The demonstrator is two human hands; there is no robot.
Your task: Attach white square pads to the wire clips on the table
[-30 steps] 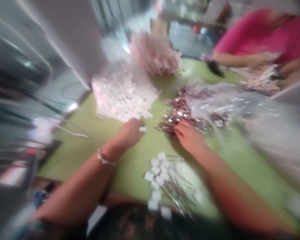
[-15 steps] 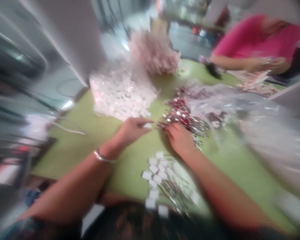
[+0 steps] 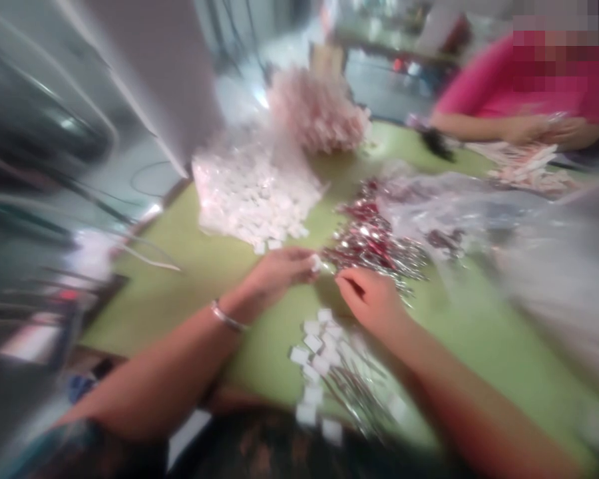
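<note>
My left hand (image 3: 279, 273) pinches a small white square piece (image 3: 315, 263) at its fingertips, just below the heap of white pieces (image 3: 254, 196). My right hand (image 3: 372, 299) is curled with fingers together at the near edge of the shiny red-and-silver pile (image 3: 374, 239); what it pinches is too blurred to name. The two hands almost meet over the green table (image 3: 204, 266). A small cluster of white squares with silver wires (image 3: 329, 359) lies between my forearms. A bracelet sits on my left wrist.
A clear plastic bag (image 3: 479, 213) sprawls to the right. A pink-white bundle (image 3: 319, 116) stands at the back. Across the table a person in a pink top (image 3: 484, 86) handles pale strips (image 3: 529, 166). A white cable (image 3: 144, 256) lies at left.
My left hand moved right with the white piece toward my right hand. My right hand drew back slightly from the shiny pile. The camera shifted a little.
</note>
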